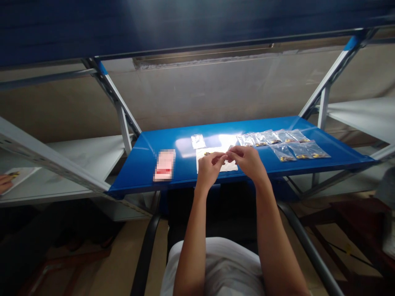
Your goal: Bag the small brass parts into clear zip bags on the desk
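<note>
Above a white sheet (202, 165) on the blue table, my two hands meet at the fingertips. My left hand (210, 165) is closed in a pinch, and so is my right hand (246, 159). A small greyish edge shows just above the touching fingers, but what they grip is too small to make out. By my left fingers, small dark and yellow pieces (207, 153) lie on the sheet. Behind it is a flat clear zip bag (198, 141). Several clear bags with yellow and dark pieces (283, 153) lie in two rows to the right of my right hand.
A pink and red blurred rectangle (164, 165) lies on the left of the blue table (138, 164). Metal uprights (114, 94) stand at both sides, with a blue panel (185, 28) overhead. Another person's hand (5, 183) is at the white shelf far left.
</note>
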`<move>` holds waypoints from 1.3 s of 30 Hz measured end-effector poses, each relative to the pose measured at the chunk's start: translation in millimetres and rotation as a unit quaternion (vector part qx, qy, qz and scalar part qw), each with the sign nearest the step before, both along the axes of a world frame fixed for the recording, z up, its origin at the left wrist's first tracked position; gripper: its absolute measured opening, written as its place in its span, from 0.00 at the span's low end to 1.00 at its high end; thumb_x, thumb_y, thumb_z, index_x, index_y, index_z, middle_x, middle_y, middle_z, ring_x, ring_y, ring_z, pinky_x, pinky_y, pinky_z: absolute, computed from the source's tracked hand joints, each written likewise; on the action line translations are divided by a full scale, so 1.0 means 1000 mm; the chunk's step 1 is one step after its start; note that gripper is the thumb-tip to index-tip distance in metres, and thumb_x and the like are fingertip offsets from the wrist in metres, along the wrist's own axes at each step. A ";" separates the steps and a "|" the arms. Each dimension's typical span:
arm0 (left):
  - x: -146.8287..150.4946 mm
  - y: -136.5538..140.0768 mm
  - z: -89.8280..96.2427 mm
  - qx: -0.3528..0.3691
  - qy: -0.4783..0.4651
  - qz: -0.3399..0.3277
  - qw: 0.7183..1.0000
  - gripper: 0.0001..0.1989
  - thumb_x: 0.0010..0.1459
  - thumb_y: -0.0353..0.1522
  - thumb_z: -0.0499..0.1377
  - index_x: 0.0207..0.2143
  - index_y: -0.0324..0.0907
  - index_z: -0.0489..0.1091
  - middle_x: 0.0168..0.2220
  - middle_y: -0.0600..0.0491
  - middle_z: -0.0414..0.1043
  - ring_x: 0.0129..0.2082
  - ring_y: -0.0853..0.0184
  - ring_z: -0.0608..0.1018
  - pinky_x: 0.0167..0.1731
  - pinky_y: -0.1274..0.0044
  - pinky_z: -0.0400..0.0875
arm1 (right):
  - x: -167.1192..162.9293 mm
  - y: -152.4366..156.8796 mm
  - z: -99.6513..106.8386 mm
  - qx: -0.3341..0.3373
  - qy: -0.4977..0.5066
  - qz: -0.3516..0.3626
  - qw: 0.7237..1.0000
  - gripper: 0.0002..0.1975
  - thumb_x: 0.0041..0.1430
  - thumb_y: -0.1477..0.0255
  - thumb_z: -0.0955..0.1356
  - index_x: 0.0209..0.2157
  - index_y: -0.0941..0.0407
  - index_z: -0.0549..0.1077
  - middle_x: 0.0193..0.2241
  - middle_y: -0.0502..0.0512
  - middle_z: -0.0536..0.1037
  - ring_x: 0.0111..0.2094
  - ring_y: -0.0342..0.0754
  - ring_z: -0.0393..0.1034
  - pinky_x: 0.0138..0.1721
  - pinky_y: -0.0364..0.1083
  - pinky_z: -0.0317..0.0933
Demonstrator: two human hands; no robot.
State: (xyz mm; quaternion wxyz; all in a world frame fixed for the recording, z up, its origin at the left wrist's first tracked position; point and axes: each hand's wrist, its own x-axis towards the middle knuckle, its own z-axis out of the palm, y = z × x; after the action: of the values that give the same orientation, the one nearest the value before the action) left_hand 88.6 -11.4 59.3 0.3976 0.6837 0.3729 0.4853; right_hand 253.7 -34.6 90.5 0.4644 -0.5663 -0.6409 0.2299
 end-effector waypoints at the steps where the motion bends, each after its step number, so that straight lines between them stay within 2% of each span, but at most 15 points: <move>1: 0.001 -0.001 0.000 -0.001 0.000 0.001 1.000 0.12 0.68 0.40 0.64 0.46 0.42 0.81 0.38 0.48 0.85 0.35 0.63 0.86 0.36 0.75 0.81 | 0.001 0.000 0.000 0.000 -0.003 0.001 1.000 0.12 0.63 0.64 0.69 0.31 0.56 0.80 0.27 0.55 0.84 0.30 0.51 0.78 0.35 0.47 0.67; 6: 0.003 -0.005 0.004 0.004 0.005 0.007 1.000 0.13 0.69 0.36 0.61 0.52 0.43 0.79 0.39 0.49 0.85 0.35 0.65 0.86 0.35 0.76 0.80 | 0.001 0.000 0.000 0.003 -0.005 -0.002 1.000 0.13 0.64 0.61 0.70 0.32 0.55 0.80 0.28 0.56 0.84 0.30 0.52 0.77 0.35 0.47 0.65; 10: 0.003 -0.006 0.005 0.002 0.004 0.004 1.000 0.12 0.69 0.32 0.59 0.51 0.44 0.79 0.38 0.50 0.85 0.34 0.66 0.86 0.33 0.78 0.80 | 0.000 0.001 -0.001 0.004 -0.019 0.009 1.000 0.18 0.65 0.55 0.70 0.33 0.55 0.80 0.30 0.57 0.84 0.32 0.53 0.78 0.36 0.48 0.65; 13: 0.002 -0.006 0.005 0.008 0.007 0.004 1.000 0.12 0.70 0.32 0.58 0.49 0.44 0.80 0.37 0.51 0.85 0.31 0.67 0.86 0.29 0.79 0.78 | 0.001 0.002 -0.002 -0.005 -0.018 0.027 0.999 0.21 0.65 0.52 0.69 0.33 0.55 0.80 0.29 0.57 0.83 0.32 0.53 0.76 0.34 0.48 0.64; 17: 0.001 -0.007 0.005 0.027 0.020 0.002 0.999 0.12 0.72 0.35 0.57 0.50 0.44 0.79 0.37 0.51 0.84 0.31 0.68 0.86 0.28 0.80 0.77 | 0.004 0.002 -0.004 -0.014 0.006 0.053 0.998 0.17 0.65 0.56 0.70 0.34 0.56 0.79 0.30 0.57 0.83 0.32 0.52 0.76 0.35 0.47 0.64; 24: -0.001 -0.006 0.005 0.064 0.070 0.005 0.995 0.14 0.71 0.41 0.61 0.52 0.45 0.76 0.41 0.49 0.85 0.40 0.63 0.87 0.34 0.78 0.79 | 0.004 0.002 -0.003 -0.005 -0.003 0.049 0.999 0.14 0.65 0.59 0.68 0.33 0.55 0.77 0.31 0.56 0.83 0.33 0.51 0.76 0.35 0.47 0.65; 28: -0.001 -0.006 0.005 0.079 0.085 0.025 0.993 0.11 0.70 0.40 0.61 0.50 0.46 0.77 0.41 0.49 0.86 0.43 0.61 0.87 0.36 0.76 0.78 | 0.003 0.001 -0.002 0.000 -0.015 0.035 0.999 0.11 0.64 0.62 0.68 0.33 0.54 0.76 0.29 0.55 0.83 0.32 0.51 0.76 0.37 0.48 0.65; 32: -0.002 -0.004 0.004 0.061 0.060 0.032 0.996 0.08 0.70 0.38 0.61 0.45 0.45 0.78 0.40 0.50 0.86 0.41 0.62 0.87 0.38 0.75 0.78 | 0.002 0.001 -0.002 0.000 -0.032 0.042 0.999 0.08 0.64 0.67 0.67 0.33 0.54 0.76 0.29 0.54 0.83 0.33 0.51 0.77 0.38 0.48 0.65; 39: -0.002 -0.003 0.003 0.065 0.064 0.072 0.993 0.09 0.72 0.37 0.59 0.41 0.45 0.78 0.39 0.51 0.84 0.42 0.62 0.86 0.41 0.74 0.77 | -0.004 0.000 0.000 0.020 -0.088 0.039 0.995 0.07 0.66 0.68 0.66 0.34 0.53 0.74 0.29 0.53 0.83 0.32 0.51 0.77 0.37 0.46 0.62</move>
State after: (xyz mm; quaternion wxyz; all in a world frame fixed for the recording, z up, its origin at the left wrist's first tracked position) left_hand 86.2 -14.3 62.2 0.2916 0.7090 0.4134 0.4913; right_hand 249.3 -34.3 90.1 0.4084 -0.5498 -0.7050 0.1843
